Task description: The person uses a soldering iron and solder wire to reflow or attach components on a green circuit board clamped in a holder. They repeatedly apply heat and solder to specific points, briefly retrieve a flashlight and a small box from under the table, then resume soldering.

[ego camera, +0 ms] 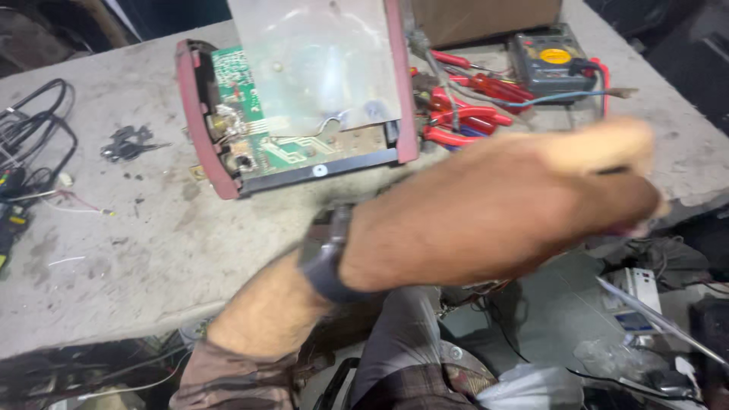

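Observation:
My left hand (531,197) reaches across from the lower left to the right edge of the grey workbench (152,235), with a dark watch (326,262) on its wrist. The hand is motion-blurred and its fingers are curled. A thin dark streak shows between thumb and fingers, but the blur hides what it is. Behind the hand lies an opened red-framed device (228,152) with a green circuit board (281,152) under a clear plastic sheet (319,68). My right hand is out of view.
Red-handled pliers and screwdrivers (471,114) lie by a grey multimeter (550,61) with a yellow dial. A cardboard box (486,19) stands at the back. Black cables (38,129) sit at the left, with small dark parts (129,144) nearby. Clutter and wires fill the floor at lower right.

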A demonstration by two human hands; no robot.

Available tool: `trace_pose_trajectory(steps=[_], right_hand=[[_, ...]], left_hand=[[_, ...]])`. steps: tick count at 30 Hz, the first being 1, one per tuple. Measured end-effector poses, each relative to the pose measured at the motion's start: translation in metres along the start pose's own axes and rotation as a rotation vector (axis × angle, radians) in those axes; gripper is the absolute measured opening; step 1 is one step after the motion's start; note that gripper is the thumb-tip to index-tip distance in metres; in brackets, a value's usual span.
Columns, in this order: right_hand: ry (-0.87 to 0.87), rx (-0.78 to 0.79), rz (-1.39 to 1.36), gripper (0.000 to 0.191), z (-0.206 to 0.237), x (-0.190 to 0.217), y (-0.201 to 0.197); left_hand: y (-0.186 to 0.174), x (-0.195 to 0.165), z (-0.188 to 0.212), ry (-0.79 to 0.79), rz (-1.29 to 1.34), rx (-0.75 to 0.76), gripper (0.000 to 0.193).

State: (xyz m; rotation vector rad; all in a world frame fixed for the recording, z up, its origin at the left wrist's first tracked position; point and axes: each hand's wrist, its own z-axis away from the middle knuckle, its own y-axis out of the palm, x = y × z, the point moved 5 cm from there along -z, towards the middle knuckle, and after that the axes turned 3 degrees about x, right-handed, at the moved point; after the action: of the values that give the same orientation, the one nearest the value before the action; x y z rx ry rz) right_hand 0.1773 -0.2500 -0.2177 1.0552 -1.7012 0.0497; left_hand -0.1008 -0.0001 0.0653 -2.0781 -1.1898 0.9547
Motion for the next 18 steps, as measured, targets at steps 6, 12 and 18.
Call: trace_pose_trajectory(steps=[6, 12, 18], right_hand=[[-0.186, 0.521, 0.61, 0.024, -0.03, 0.044, 0.141], [-0.201, 0.738, 1.015, 0.026, -0.07, 0.06, 0.279], [-0.127, 0.807, 1.122, 0.021, -0.071, 0.065, 0.355]], left_hand=[[-0.096, -0.011, 0.109, -0.356, 0.052, -0.315, 0.03], [-0.086, 0.017, 0.192, -0.701, -0.007, -0.429, 0.036], [-0.068, 0.036, 0.236, -0.68, 0.009, -0.48, 0.019]])
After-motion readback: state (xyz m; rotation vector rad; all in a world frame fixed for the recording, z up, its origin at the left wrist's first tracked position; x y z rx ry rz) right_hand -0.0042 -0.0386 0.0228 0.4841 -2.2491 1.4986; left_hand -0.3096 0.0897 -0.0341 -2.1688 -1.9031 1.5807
